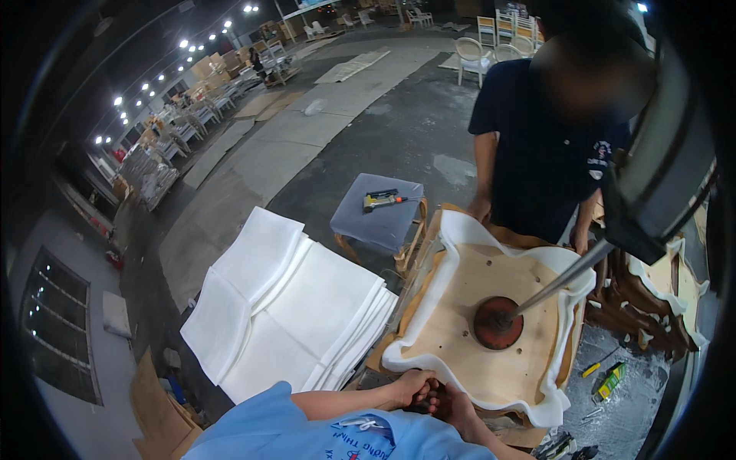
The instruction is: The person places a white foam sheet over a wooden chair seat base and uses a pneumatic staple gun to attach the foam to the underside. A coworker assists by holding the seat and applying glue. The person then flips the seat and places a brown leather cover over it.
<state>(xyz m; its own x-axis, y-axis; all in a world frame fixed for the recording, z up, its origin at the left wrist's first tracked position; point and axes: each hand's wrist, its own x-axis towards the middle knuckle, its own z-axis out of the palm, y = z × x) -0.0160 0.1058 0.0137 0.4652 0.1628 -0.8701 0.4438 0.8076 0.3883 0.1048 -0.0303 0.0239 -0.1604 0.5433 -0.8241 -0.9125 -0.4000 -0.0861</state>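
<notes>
Before me lies a wooden seat board [452, 287], with white padding [406, 364] and tan cover material [443, 276] showing around its edges. A dark red round disc [498, 323] on a slanting metal rod [563, 277] rests on the board. At the near edge, my left hand [414, 387] is closed, its fingers curled. My right hand [454, 405] is closed beside it, close to the padding's edge. Something dark shows between them, too hidden to name. Across from me, a person in a dark shirt [529, 161] has both hands by the far edge of the seat.
White foam sheets [307, 314] are stacked to the left. Beyond them, a stool with a grey-blue seat [349, 211] bears a yellow staple gun [376, 202]. On the right are brown cover pieces [625, 307], a yellow-handled screwdriver [590, 369] and a green-yellow box [609, 382].
</notes>
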